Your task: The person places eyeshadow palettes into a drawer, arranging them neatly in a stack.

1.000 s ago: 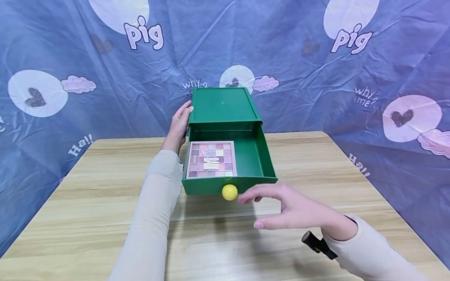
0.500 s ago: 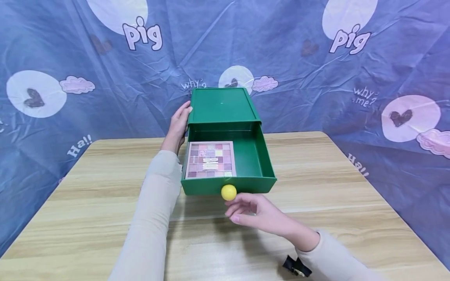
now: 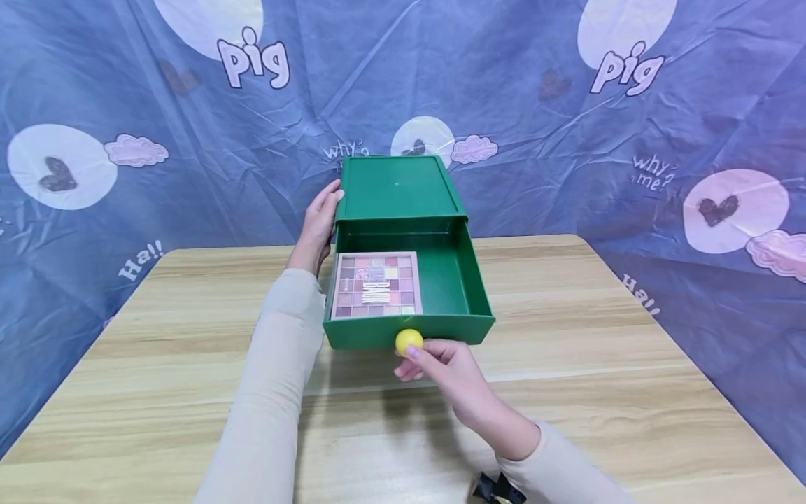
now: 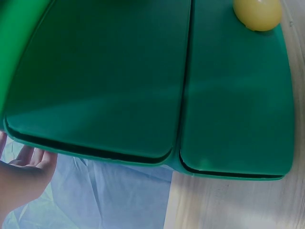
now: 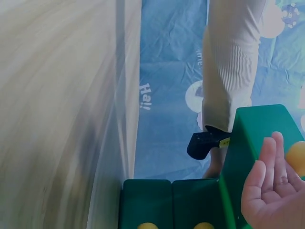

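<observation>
A green drawer box [image 3: 403,185] stands on the table with its top drawer [image 3: 443,276] pulled out toward me. Inside the drawer's left part lies an eyeshadow palette [image 3: 376,285] with many coloured squares. At the drawer's front, my right hand [image 3: 462,381] pinches the round yellow knob [image 3: 406,338], thumb on its near side; the right wrist view shows this hand [image 5: 274,193] beside the knob [image 5: 298,155]. My left hand [image 3: 320,220] rests against the box's left side near the back, its fingers fairly straight. The left wrist view shows part of that hand [image 4: 26,179] at the box's edge.
Lower green drawers [image 5: 147,202] with yellow knobs [image 5: 204,225] show in the right wrist view. A wooden table [image 3: 598,336] lies under the box, and a blue patterned cloth [image 3: 504,84] hangs behind. A black wrist camera mount [image 3: 497,488] is near my right sleeve.
My right hand has moved left to the yellow knob; its thumb and fingers have closed on it. The left hand, the drawer and the palette have stayed in place.
</observation>
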A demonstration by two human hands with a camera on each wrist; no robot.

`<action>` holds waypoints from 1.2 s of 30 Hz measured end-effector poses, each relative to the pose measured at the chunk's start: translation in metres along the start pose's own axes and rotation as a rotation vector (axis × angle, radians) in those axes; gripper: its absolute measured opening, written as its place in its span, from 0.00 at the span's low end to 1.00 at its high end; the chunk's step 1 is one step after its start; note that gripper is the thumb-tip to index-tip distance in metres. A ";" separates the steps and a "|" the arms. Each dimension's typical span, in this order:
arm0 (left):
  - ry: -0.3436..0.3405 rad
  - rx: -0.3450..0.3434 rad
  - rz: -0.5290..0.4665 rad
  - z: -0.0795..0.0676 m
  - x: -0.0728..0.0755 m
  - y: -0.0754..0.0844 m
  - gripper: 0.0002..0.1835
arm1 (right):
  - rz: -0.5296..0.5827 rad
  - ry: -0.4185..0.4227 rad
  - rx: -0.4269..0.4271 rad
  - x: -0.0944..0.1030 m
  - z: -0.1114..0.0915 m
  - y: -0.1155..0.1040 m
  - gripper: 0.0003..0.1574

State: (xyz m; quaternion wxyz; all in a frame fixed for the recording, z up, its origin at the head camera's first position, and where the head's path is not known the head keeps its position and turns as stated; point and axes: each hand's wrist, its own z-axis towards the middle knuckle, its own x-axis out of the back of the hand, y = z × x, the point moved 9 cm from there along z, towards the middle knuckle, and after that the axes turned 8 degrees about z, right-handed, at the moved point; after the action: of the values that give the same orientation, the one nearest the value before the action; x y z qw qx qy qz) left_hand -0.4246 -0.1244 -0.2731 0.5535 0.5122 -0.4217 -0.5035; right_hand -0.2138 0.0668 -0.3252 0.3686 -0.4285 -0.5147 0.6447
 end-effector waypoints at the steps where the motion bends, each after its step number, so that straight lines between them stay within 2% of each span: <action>1: 0.001 0.001 0.001 0.000 0.000 0.000 0.23 | 0.009 0.016 0.004 0.000 0.000 -0.001 0.21; 16: 0.020 0.012 0.000 0.002 0.001 0.000 0.22 | 0.070 0.140 0.080 0.009 0.010 -0.004 0.20; 36: 0.016 0.003 0.004 -0.001 0.002 0.001 0.24 | 0.065 0.207 0.127 0.025 0.055 -0.015 0.20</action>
State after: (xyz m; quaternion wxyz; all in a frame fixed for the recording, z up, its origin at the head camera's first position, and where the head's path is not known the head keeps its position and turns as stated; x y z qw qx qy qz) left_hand -0.4235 -0.1261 -0.2727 0.5569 0.5161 -0.4191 -0.4978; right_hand -0.2739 0.0731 -0.3094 0.4251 -0.4852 -0.4179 0.6397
